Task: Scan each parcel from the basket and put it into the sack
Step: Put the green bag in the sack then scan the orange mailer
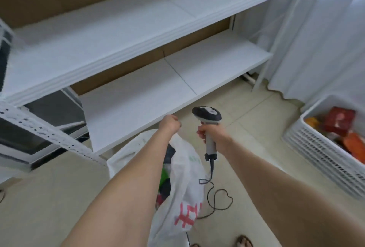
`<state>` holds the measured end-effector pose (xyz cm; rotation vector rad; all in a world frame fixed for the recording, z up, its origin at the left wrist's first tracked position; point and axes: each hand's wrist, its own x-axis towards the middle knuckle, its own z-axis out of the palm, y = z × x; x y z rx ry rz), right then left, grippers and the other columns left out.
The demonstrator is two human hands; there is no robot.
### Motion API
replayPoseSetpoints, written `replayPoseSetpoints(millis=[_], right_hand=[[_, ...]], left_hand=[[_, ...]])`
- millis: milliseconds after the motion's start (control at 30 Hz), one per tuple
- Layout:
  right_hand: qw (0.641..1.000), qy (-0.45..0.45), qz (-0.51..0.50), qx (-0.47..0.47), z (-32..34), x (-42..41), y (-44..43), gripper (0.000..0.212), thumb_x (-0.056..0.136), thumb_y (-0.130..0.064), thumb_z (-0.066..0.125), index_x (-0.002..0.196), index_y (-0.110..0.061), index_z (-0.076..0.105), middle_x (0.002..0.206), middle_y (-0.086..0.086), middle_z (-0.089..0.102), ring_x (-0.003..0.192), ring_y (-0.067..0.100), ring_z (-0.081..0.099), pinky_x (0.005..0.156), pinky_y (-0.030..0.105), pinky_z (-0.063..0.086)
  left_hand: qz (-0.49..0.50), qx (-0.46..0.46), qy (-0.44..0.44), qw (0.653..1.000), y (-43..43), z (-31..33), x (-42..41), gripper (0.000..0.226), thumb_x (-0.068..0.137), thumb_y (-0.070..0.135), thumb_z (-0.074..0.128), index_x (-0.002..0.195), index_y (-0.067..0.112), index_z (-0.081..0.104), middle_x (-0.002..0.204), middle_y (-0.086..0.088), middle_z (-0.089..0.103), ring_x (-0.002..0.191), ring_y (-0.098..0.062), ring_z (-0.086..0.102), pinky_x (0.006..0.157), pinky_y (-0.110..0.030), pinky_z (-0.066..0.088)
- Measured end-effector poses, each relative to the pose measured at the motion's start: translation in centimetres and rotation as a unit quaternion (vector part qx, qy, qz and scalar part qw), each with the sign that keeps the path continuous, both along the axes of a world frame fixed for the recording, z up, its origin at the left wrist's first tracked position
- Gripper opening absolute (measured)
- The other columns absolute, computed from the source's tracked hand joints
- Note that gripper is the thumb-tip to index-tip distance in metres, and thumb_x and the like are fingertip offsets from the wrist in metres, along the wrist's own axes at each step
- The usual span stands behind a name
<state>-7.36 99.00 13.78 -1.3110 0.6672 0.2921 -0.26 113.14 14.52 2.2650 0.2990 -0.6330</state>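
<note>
The white plastic sack (185, 177) with red print hung open above the floor (246, 128), and inside it dark, green and red packages (165, 183) lay one over another. To the right of the sack, well apart from it, the white slatted basket (316, 148) stood on the floor with red, orange and yellow parcels (340, 119) in it. The left hand (169, 124) was at the top edge of the sack; its grip was closed in a fist on the sack's rim, so the sack hung from it. Just to the right of the sack's top, the right hand (209, 130) had its grip clamped around the handle of the grey scanner (207, 116), head upward. The scanner's cable (217, 197) ran down to the floor beside the sack. Behind the sack was a low white shelf (158, 93).
</note>
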Motion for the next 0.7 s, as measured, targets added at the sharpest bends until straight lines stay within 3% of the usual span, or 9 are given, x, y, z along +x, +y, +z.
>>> replayPoseSetpoints(millis=[233,367,500,700], right_hand=[[0.987,-0.027,-0.159,0.018,5.4,-4.8,-15.4,0.017,0.086,0.002,0.062,0.072,-0.007,0.057,0.066,0.009,0.060,0.045,0.011,0.049,0.052,0.025,0.041],[0.974,-0.033,-0.222,0.041,6.6,-8.5,-25.0,0.011,0.086,-0.003,0.065,0.078,-0.007,0.060,0.065,0.007,0.058,0.052,0.013,0.048,0.056,0.027,0.041],[0.958,-0.035,-0.277,0.063,6.5,-12.1,-34.5,0.012,0.087,-0.001,0.064,0.078,-0.007,0.057,0.065,0.008,0.057,0.054,0.015,0.050,0.058,0.030,0.044],[0.925,0.009,-0.372,0.079,5.5,-15.9,-46.5,0.011,0.082,0.005,0.059,0.079,-0.003,0.053,0.059,0.008,0.055,0.054,0.020,0.052,0.055,0.031,0.048]], left_hand=[[-0.126,-0.011,-0.074,0.989,-17.1,6.5,-1.9,0.039,0.090,0.012,0.057,0.129,0.012,0.057,0.134,-0.005,0.055,0.120,-0.025,0.053,0.103,-0.037,0.044],[-0.176,-0.018,-0.085,0.981,-28.2,8.3,-4.3,0.041,0.089,0.012,0.057,0.130,0.013,0.056,0.135,-0.004,0.054,0.120,-0.024,0.053,0.104,-0.036,0.043],[-0.215,-0.031,-0.085,0.972,-39.1,8.8,-7.4,0.040,0.088,0.013,0.059,0.128,0.014,0.056,0.131,-0.007,0.057,0.118,-0.027,0.055,0.102,-0.038,0.044],[-0.272,-0.051,-0.060,0.959,-52.6,8.0,-11.3,0.040,0.088,0.007,0.059,0.128,0.008,0.055,0.128,-0.010,0.056,0.114,-0.025,0.055,0.094,-0.030,0.043]])
